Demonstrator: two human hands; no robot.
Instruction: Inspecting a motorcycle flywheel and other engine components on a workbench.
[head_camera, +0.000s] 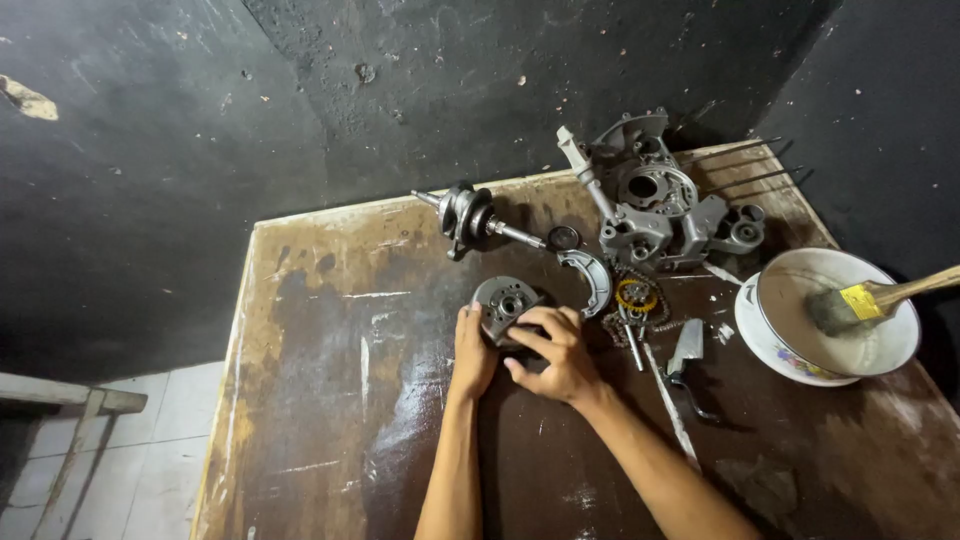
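**Both hands on a round metal part, mid-worktop**

Your forearms come in from the bottom edge, converging toward the middle of the worn brown worktop (330, 420). Your left hand (472, 350) stands on its edge, fingers curled against the left side of a round grey metal part (503, 301) with a hub and small holes. Your right hand (553, 352) lies over the part's lower right, fingers bent and closed on it, thumb pointing back toward the left hand. The part sits on the worktop, gripped between both hands.

Containers: at the right edge, a white enamel bowl (800, 365) with a patterned rim holds a paintbrush (860, 303); bristles down in the bowl, yellow ferrule, wooden handle leaning out over the rim to the right. Whether any liquid is in it, you cannot tell.

Beyond your hands: a curved brake-shoe-like piece (592, 280), a chain with a yellow ring (637, 297), a crankshaft (470, 217) lying on its side, and a grey engine casing (650, 205) at the far edge.
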